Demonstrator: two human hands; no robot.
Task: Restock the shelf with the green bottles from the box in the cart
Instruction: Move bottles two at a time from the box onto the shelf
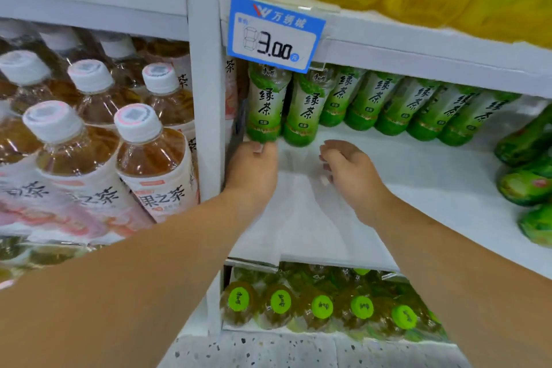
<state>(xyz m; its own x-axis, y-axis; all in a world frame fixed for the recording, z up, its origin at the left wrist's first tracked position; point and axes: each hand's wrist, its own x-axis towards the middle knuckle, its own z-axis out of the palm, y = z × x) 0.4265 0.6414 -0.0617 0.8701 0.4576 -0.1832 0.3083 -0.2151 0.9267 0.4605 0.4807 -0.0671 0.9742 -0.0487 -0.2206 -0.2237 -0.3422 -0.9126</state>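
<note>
1. Here, I read the step as placing. The left hand (254, 170) sits at the foot of the leftmost green bottle (264, 107), which stands on the shelf (388, 182) beside the post (206, 98). It is first in a back row of green bottles (412, 104).
2. Its fingertips touch that bottle's base, but I cannot tell whether they pinch it or only nudge it.
3. The right hand (349, 170) hovers just above the bare shelf in front of the row, fingers loosely curled, holding nothing.
4. Most of the shelf's front is unfilled, so I judge the restock far from done. Next I would want both hands drawn clear without knocking the row, then fresh bottles fetched.
5. The box and cart are out of view. The price tag (273, 34) hides the caps of the left bottles. The green items (525, 185) at the right edge are cut off and blurred.
</note>
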